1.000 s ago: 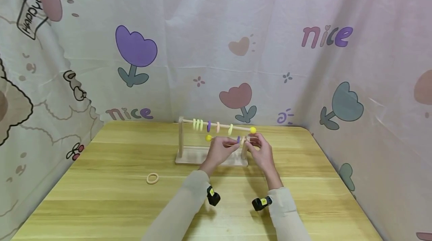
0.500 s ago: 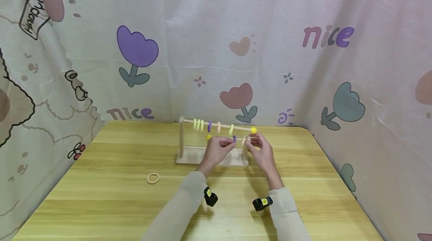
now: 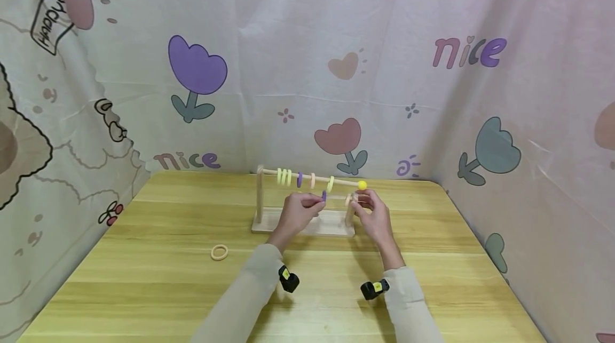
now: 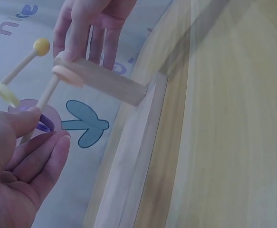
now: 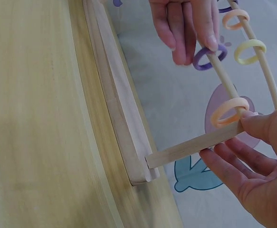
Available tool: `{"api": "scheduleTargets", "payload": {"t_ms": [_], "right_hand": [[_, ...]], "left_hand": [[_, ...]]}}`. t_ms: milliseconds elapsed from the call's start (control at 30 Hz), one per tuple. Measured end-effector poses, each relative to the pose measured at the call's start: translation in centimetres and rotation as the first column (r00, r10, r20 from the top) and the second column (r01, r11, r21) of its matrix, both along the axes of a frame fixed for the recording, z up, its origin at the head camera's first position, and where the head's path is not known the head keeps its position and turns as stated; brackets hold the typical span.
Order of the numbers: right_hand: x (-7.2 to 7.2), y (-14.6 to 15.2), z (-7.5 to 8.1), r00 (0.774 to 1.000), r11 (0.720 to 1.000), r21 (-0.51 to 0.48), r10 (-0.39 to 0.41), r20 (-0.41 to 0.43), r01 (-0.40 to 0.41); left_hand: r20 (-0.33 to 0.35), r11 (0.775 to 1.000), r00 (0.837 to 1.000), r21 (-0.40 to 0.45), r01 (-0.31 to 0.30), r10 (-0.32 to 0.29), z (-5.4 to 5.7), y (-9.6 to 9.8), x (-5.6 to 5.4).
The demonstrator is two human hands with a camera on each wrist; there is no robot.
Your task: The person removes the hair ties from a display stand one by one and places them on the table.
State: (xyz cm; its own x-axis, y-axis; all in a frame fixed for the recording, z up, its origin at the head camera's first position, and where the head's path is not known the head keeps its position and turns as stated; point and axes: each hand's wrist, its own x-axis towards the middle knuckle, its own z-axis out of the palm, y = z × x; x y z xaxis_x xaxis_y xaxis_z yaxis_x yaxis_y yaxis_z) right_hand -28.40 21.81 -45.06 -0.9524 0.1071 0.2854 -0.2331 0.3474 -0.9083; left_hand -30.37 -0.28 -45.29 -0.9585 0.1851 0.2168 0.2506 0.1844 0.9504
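Note:
My left hand (image 3: 297, 215) pinches a purple ring (image 3: 324, 196) threaded on the lower rod (image 5: 226, 78) of a wooden rack. With thumb and fingers, my right hand (image 3: 376, 220) grips the top of the rack's short post (image 5: 195, 148), where that rod begins. A peach ring (image 4: 68, 76) hangs on the rod right beside this post. In the head view, the rod's other end is hidden behind my left hand. Above runs the upper rod (image 3: 347, 182), carrying several pale yellow rings (image 3: 284, 176), a purple one and a peach one, with a yellow ball (image 3: 362, 185) at its tip.
The rack's flat wooden base (image 3: 331, 223) stands near the back of the table (image 3: 144, 289). A loose wooden ring (image 3: 212, 253) lies on the tabletop to the left. Behind the table hangs a printed cloth (image 3: 269, 65).
My left hand has slid the purple ring leftward along the lower rod, away from the peach ring. My right hand keeps its grip on the short post.

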Motion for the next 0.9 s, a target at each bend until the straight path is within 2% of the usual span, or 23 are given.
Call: {"api": "scheduleTargets", "payload": {"t_ms": [467,700,900], "right_hand": [[0.0,0.0,-0.1,1.0,1.0,0.004,-0.003,-0.012,0.003],[0.0,0.0,-0.1,1.0,1.0,0.01,-0.003,-0.013,0.003],[0.0,0.0,-0.1,1.0,1.0,0.019,-0.003,-0.01,0.003]], "left_hand": [[0.025,0.999,1.0,0.039,0.012,-0.013,-0.2,-2.0,0.2],[0.02,0.998,1.0,0.056,-0.018,0.017,-0.2,-2.9,0.2],[0.051,0.997,0.997,0.057,-0.053,0.05,-0.1,-3.6,0.2]]}}
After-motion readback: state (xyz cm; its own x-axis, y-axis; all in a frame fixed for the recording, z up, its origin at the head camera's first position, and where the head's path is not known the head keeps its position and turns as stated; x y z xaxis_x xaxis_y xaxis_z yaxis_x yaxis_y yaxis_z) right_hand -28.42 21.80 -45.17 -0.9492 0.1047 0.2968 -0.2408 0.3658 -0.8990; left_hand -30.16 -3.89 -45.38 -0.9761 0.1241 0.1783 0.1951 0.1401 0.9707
